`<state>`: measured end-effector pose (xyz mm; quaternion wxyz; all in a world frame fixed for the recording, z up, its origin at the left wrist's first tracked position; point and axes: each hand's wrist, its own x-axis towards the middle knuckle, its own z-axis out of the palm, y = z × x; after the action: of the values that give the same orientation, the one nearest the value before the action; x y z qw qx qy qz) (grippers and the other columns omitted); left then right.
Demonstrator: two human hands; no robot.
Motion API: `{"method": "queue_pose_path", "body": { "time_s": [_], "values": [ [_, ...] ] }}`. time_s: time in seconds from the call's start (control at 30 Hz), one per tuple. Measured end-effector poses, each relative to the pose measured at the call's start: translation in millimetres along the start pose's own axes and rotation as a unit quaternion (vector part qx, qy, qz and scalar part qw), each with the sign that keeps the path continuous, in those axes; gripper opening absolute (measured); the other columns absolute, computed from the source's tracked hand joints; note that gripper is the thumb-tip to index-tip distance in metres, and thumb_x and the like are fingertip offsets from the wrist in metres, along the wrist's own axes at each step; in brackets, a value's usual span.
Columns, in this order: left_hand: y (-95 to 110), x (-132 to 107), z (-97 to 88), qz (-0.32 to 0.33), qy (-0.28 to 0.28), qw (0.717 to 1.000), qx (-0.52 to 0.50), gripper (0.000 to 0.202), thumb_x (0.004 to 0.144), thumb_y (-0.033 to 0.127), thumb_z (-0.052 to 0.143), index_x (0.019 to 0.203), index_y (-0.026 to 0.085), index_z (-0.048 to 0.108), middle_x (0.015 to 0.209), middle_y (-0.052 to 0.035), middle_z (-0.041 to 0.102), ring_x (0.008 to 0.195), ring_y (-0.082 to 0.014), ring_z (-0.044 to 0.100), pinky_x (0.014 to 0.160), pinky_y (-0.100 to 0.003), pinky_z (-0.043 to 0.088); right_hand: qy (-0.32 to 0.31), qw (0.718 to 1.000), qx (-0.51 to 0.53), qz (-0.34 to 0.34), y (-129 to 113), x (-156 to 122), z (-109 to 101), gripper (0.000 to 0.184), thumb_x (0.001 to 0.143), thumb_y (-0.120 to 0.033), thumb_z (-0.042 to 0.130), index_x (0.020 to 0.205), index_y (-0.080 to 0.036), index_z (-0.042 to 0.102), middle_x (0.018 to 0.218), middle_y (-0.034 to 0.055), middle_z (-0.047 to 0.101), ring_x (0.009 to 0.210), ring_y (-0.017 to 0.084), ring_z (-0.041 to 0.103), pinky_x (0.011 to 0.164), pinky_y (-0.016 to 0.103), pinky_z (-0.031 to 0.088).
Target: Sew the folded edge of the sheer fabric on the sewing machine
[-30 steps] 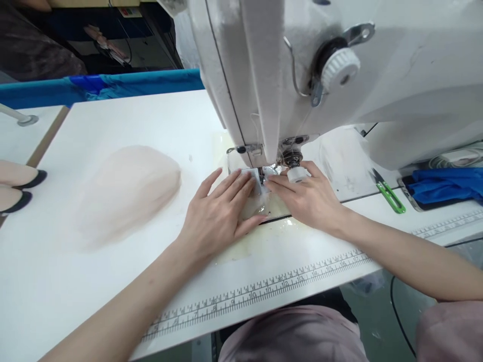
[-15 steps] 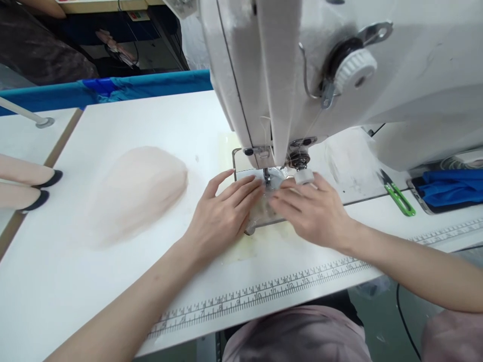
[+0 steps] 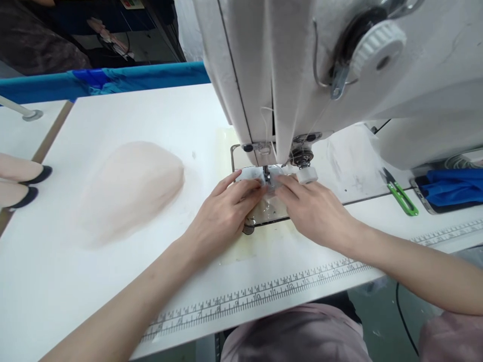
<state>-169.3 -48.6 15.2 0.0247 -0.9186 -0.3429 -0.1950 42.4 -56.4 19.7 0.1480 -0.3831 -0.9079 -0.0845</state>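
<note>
Beneath the white sewing machine [image 3: 256, 90] lay a small, pale translucent piece [image 3: 251, 173], left hand [image 3: 228, 208] and right hand [image 3: 315, 206] flanking it; I couldn't tell whether either grip pinched. Guiding seemed in hand, next needing clearance from the metal presser foot [image 3: 267, 175]. Machine-left lay sheer beige fabric [image 3: 138, 188]; right, green-handled snips [image 3: 404, 200].

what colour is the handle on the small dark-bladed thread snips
Bright green handle, clearest in the head view.
</note>
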Motion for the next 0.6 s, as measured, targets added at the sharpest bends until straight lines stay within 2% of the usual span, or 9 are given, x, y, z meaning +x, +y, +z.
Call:
{"method": "queue_pose_path", "body": {
  "time_s": [0.1,0.2,0.3,0.4,0.6],
  "values": [
    [5,0,1.0,-0.002,0.004,1.0,0.016,0.035,0.093,0.008,0.039,0.12,0.017,0.061,0.108,-0.0091,0.067,0.108,-0.0195,0.063,0.111,-0.048,0.041,0.001,1.0,-0.002,0.02,7,3,3,0.029,0.086,-0.003,0.04,0.101,-0.011,0.063,0.109,0.0123,0.069,0.101,0.024,0.059,0.077,0.034,0.048],
    [9,-1,0.7,0.008,0.004,0.998,0.055,0.034,0.092,0.009,0.043,0.12,0.014,0.061,0.117,-0.012,0.067,0.115,-0.0227,0.061,0.11,-0.048,0.042,0.008,1.0,-0.012,0.025,12,6,3,0.027,0.087,-0.008,0.043,0.106,-0.01,0.063,0.105,0.0116,0.071,0.101,0.023,0.06,0.08,0.034,0.046],
    [11,-3,-0.1,0.027,-0.012,0.996,0.082,0.038,0.091,0.009,0.045,0.127,0.012,0.057,0.127,-0.0136,0.063,0.123,-0.0266,0.056,0.111,-0.051,0.04,0.011,0.999,-0.028,0.02,15,7,3,0.028,0.091,-0.012,0.043,0.11,-0.01,0.064,0.112,0.0108,0.07,0.103,0.023,0.06,0.088,0.037,0.044],
    [12,-3,-1.8,0.03,-0.028,0.996,0.084,0.041,0.09,0.009,0.046,0.13,0.011,0.055,0.128,-0.0145,0.062,0.125,-0.0286,0.054,0.113,-0.055,0.036,0.016,0.999,-0.03,0.011,17,6,4,0.028,0.093,-0.014,0.045,0.112,-0.012,0.066,0.119,0.0097,0.068,0.111,0.024,0.058,0.097,0.04,0.04],
    [16,-1,-3.8,0.03,-0.027,0.994,0.102,0.04,0.089,0.007,0.047,0.127,0.01,0.057,0.126,-0.0157,0.063,0.121,-0.0299,0.057,0.112,-0.058,0.035,0.019,0.999,-0.032,0.009,18,7,7,0.028,0.096,-0.021,0.044,0.108,-0.015,0.069,0.124,0.008,0.066,0.114,0.024,0.058,0.1,0.042,0.039]
  ]
}}
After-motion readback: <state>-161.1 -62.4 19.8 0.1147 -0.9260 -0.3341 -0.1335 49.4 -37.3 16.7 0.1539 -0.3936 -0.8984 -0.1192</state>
